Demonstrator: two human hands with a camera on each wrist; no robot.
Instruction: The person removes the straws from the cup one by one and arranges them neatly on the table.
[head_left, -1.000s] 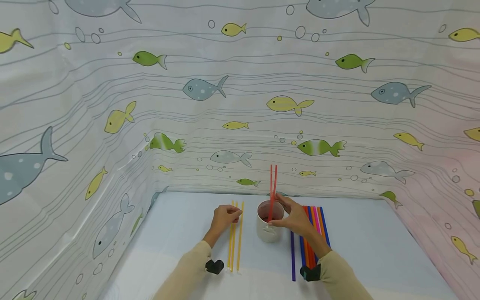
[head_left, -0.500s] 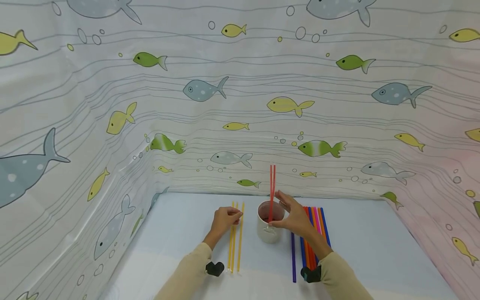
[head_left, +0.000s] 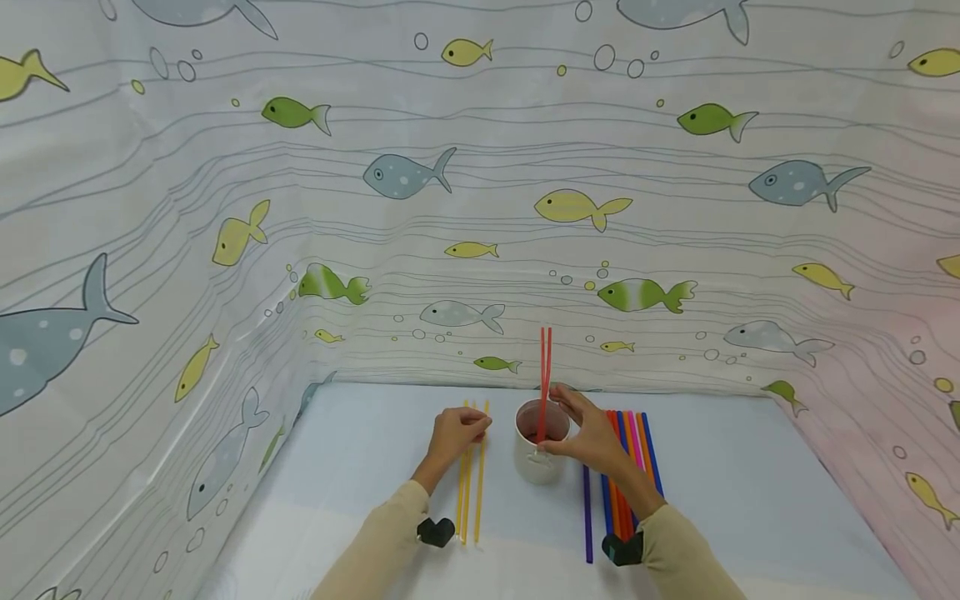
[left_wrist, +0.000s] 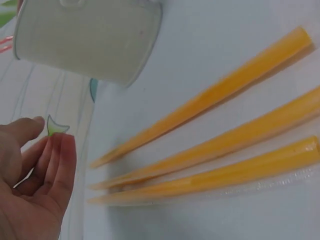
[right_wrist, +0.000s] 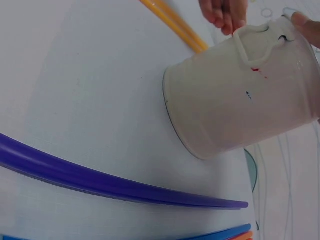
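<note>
A white cup [head_left: 536, 468] with a small loop near its rim stands on the table, and two red straws [head_left: 543, 379] rise out of it. My right hand [head_left: 597, 437] holds the cup at the rim, thumb on the near side and fingers on the far side. To its left, my left hand [head_left: 457, 437] hovers over the far ends of several yellow straws [head_left: 478, 500]. Its fingers are loosely bent, and the left wrist view shows nothing between thumb and fingertips. These yellow straws [left_wrist: 215, 97] lie side by side, with clear wrapping showing along them.
Right of the cup lies a purple straw [head_left: 587, 517]. Beyond it, partly under my right forearm, is a row of blue, orange, red and pink straws [head_left: 634, 442]. A fish-patterned curtain [head_left: 465, 283] encloses the white table [head_left: 337, 467] at the back and sides.
My left hand has shifted slightly to the right over the yellow straws. The tops of the red straws have drawn a little closer together. My right hand stays at the cup's rim.
</note>
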